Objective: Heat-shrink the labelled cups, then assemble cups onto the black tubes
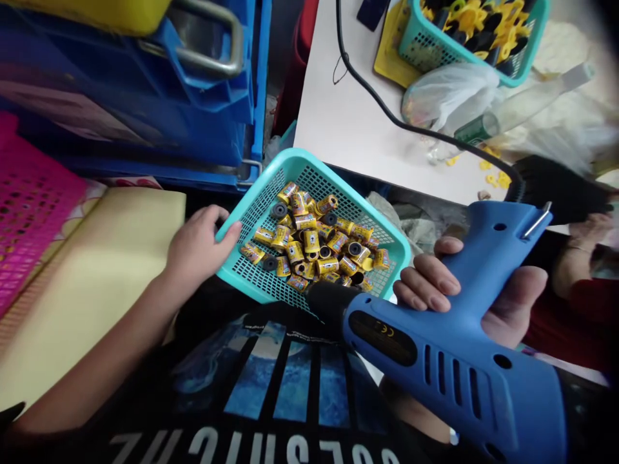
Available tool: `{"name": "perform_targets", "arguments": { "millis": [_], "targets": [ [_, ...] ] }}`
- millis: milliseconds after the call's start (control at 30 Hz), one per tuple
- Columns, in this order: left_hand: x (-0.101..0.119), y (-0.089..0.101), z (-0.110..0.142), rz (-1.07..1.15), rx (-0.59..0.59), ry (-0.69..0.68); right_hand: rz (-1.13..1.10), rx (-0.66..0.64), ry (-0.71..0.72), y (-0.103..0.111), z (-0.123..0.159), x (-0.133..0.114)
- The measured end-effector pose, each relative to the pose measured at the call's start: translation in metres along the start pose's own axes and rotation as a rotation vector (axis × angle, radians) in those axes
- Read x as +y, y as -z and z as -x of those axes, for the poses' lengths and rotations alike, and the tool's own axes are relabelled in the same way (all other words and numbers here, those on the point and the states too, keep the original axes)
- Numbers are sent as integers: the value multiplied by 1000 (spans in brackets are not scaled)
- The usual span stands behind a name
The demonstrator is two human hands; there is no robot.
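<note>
My left hand (pixel 198 248) grips the left rim of a turquoise mesh basket (pixel 251 274), thumb over the edge. The basket is tilted over my lap and holds several small yellow-wrapped cylinders with black ends (pixel 314 248). My right hand (pixel 476 290) is wrapped round the handle of a blue heat gun (pixel 449 361). Its black nozzle (pixel 329 301) points at the basket's near edge, close to the cylinders.
A black cord (pixel 387 109) runs across the white table (pixel 338 122). A second turquoise basket (pixel 430 48) of yellow and black parts, plastic bags (pixel 449 93) and a bottle stand there. Blue crates (pixel 193 96) and a pink basket (pixel 33 200) sit left. Another person's hand (pixel 587 235) is at right.
</note>
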State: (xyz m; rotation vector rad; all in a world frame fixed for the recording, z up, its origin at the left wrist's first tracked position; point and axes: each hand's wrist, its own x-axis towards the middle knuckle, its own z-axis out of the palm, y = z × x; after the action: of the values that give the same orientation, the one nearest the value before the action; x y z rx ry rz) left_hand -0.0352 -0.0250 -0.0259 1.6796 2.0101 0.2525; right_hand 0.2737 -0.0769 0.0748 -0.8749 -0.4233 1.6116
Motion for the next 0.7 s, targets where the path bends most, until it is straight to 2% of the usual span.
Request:
{"name": "perform_targets", "arguments": {
  "millis": [200, 400, 700],
  "targets": [
    [1, 8, -19, 185, 74, -90, 55, -161, 25, -6, -10, 9],
    [8, 12, -28, 226, 69, -60, -47, -169, 200, -26, -20, 29],
    [6, 13, -26, 268, -2, -46, -151, -279, 170, -44, -30, 53]
  ]
}}
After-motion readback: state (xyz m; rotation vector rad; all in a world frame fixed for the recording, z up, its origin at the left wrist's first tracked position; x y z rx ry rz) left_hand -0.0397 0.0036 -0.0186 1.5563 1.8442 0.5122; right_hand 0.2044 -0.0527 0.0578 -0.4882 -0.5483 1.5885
